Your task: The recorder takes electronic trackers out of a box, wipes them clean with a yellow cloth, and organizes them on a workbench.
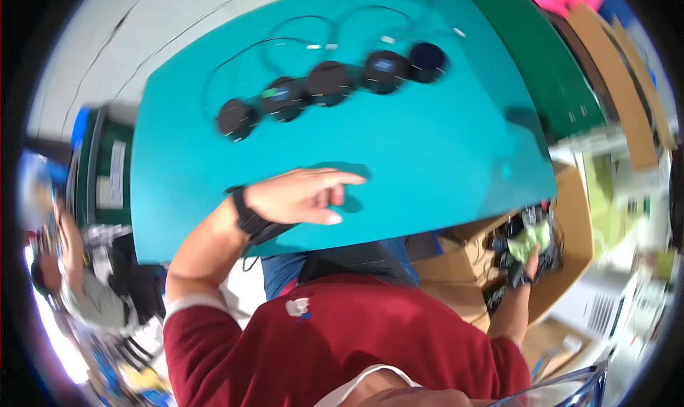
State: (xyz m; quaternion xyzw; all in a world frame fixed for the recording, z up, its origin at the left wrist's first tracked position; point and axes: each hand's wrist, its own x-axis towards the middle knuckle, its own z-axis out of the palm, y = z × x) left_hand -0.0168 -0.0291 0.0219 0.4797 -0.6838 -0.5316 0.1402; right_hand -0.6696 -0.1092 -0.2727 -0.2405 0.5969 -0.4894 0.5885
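Note:
My left hand (303, 197), with a black band at the wrist, hovers over the near part of the teal table (427, 143). Its index finger stretches out to the right, the thumb stands apart, and nothing is held. My right hand (531, 263) reaches down into a cardboard box (576, 229) beside the table. There it grips a crumpled pale green cloth (529, 240), though blur hides the fingertips. Beyond my left hand, several round black devices lie in a row, among them a left one (236, 120), a middle one (329, 83) and a right one (428, 62).
Thin cables with white connectors (388, 40) curve behind the devices. Dark tangled items (509, 229) fill part of the cardboard box. A dark green crate (107, 172) stands left of the table. At the far left is another person (92, 293). A green surface (534, 58) adjoins the table's right side.

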